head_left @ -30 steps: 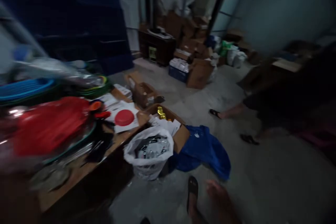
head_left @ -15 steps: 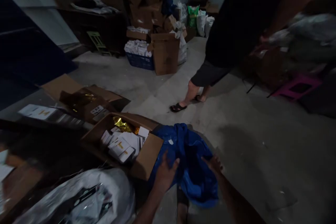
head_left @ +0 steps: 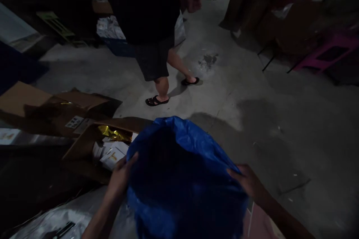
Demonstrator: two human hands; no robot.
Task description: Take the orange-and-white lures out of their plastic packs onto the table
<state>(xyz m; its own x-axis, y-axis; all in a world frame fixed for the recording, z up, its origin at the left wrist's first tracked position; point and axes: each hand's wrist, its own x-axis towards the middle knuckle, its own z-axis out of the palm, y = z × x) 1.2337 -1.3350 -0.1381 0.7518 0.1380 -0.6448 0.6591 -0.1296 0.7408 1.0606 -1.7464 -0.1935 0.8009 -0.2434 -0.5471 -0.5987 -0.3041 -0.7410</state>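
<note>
Two hands are being used well apart, and one blue bag (head_left: 186, 186) is being held between them at six o'clock in the view. Its rim is being gripped at nine o'clock by the left hand (head_left: 121, 173), thumb over the edge, and at three o'clock by the right hand (head_left: 248, 181), where the edge is being pinched under the thumb. The mouth is being spread wide, and a dark inside is being shown.

Now, round the dial from the bag! At ten o'clock, just beyond the left hand, a cardboard box (head_left: 80, 149) is being occupied by white packs (head_left: 113, 157) and some gold foil (head_left: 114, 133). Farther out at ten, a second box (head_left: 60, 119) is being seen with its flaps spread. At eight, a white sack (head_left: 56, 218) is being cut off by the bottom of the view. Up toward eleven, the concrete floor (head_left: 280, 127) is being trodden by a co-worker (head_left: 146, 11) in black sandals (head_left: 157, 101), and a blue crate (head_left: 119, 47) is being partly hidden behind. Out at two, a pink stool (head_left: 328, 54) is being dimmed by shade.
</note>
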